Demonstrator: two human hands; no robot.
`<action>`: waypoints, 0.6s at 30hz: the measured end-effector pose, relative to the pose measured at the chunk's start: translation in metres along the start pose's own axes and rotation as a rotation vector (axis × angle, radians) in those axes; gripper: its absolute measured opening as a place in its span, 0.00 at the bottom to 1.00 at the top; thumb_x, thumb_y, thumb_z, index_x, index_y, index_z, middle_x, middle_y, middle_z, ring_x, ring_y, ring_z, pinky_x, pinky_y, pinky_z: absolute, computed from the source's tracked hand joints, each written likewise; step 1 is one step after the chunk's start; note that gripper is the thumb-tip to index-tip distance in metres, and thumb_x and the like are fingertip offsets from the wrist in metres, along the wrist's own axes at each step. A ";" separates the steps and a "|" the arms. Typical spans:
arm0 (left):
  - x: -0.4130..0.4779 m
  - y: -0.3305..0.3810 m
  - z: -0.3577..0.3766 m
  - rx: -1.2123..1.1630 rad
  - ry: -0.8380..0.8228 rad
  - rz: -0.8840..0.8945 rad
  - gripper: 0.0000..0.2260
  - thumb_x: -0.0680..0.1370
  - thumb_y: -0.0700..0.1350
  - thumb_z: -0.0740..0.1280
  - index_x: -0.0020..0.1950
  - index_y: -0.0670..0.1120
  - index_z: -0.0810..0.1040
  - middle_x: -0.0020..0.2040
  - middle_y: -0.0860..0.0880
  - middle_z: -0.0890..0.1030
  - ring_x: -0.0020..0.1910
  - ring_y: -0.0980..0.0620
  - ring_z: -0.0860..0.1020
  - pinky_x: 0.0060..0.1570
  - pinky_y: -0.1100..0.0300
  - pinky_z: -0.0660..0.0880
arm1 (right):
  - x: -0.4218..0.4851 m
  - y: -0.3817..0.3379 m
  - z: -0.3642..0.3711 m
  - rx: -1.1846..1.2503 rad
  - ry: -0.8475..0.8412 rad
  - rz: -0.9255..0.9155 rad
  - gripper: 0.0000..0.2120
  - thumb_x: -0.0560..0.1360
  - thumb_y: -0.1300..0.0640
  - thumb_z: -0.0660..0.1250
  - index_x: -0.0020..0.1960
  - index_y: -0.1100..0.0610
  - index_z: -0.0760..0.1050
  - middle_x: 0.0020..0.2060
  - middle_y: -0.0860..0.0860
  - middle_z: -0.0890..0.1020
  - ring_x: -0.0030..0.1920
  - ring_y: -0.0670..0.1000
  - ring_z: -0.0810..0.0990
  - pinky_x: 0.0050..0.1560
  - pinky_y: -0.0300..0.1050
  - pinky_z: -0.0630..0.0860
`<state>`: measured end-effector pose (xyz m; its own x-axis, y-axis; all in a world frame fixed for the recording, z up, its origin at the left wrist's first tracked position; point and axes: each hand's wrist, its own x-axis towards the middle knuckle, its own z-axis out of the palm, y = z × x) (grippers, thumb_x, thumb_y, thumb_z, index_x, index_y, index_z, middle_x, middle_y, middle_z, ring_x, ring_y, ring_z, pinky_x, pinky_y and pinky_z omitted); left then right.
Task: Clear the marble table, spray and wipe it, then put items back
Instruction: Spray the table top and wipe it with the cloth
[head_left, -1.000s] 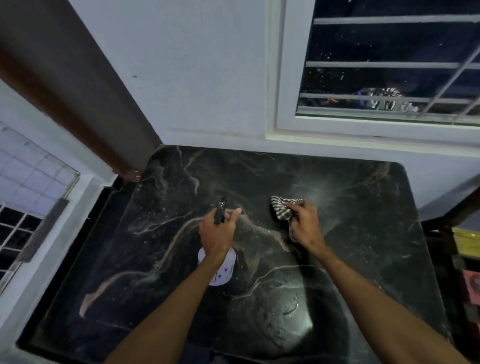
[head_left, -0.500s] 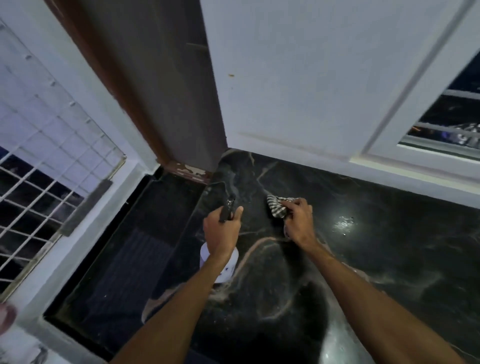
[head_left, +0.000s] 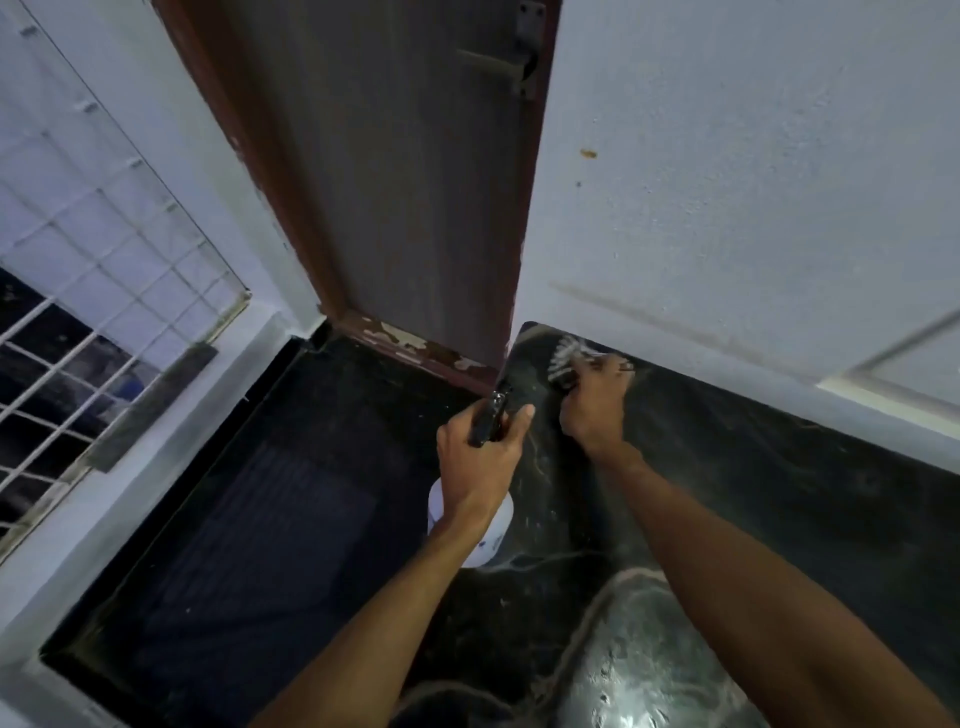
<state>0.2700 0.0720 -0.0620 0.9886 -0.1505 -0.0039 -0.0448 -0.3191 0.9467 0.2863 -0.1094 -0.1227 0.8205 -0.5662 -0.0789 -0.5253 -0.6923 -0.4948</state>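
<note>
Gripping the neck of a white spray bottle (head_left: 493, 535), the left hand (head_left: 480, 457) is held above the left edge of the marble table (head_left: 779, 493), a little way in from the far left corner. Its fingers are curled round the black trigger head, which juts forward past the knuckles. The thumb is laid along the right side of that head. The white body of the bottle hangs below the wrist and is partly hidden by it; whether it touches the table cannot be told.

The right hand (head_left: 595, 410) is placed at the far left corner of the table, just beside the left hand. A striped cloth (head_left: 566, 358) is bunched under its curled fingers and held down on the dark stone, close to where the table meets the wall (head_left: 727, 182). Hand and cloth are blurred, so the lie of each finger cannot be made out.

The table top is black with pale veins. A wet, shining patch (head_left: 634, 654) is seen towards its near edge, between the two forearms.

Beyond the left edge a brown door (head_left: 405, 182) is set beside the wall, with paint flaking along its foot and a metal latch near its top. A dark floor (head_left: 337, 415) lies to the left of the table, and a ribbed mat (head_left: 260, 545) is laid on it. A white window grille (head_left: 78, 338) is seen at the far left.
</note>
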 end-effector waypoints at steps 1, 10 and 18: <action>0.005 0.000 0.000 -0.001 -0.004 0.002 0.15 0.77 0.50 0.77 0.33 0.57 0.77 0.30 0.60 0.80 0.36 0.58 0.80 0.45 0.66 0.73 | -0.004 -0.014 0.010 -0.043 -0.042 -0.113 0.27 0.76 0.64 0.62 0.74 0.51 0.71 0.72 0.59 0.65 0.71 0.66 0.62 0.71 0.59 0.68; 0.024 -0.013 -0.007 0.033 0.025 0.073 0.17 0.76 0.47 0.78 0.32 0.57 0.75 0.32 0.61 0.81 0.34 0.60 0.80 0.40 0.75 0.70 | 0.028 -0.050 0.028 -0.152 -0.137 -0.299 0.26 0.77 0.63 0.61 0.75 0.50 0.70 0.72 0.59 0.64 0.70 0.66 0.62 0.67 0.61 0.72; -0.006 -0.007 -0.016 0.091 0.036 0.022 0.17 0.77 0.49 0.77 0.32 0.57 0.74 0.30 0.59 0.79 0.35 0.59 0.79 0.44 0.76 0.69 | -0.026 -0.025 0.014 -0.148 -0.167 -0.366 0.30 0.76 0.66 0.62 0.75 0.48 0.69 0.72 0.58 0.65 0.69 0.65 0.64 0.63 0.61 0.75</action>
<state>0.2664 0.0907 -0.0636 0.9917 -0.1252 0.0298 -0.0780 -0.4001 0.9131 0.2813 -0.0708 -0.1198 0.9777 -0.1993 -0.0657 -0.2091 -0.8976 -0.3881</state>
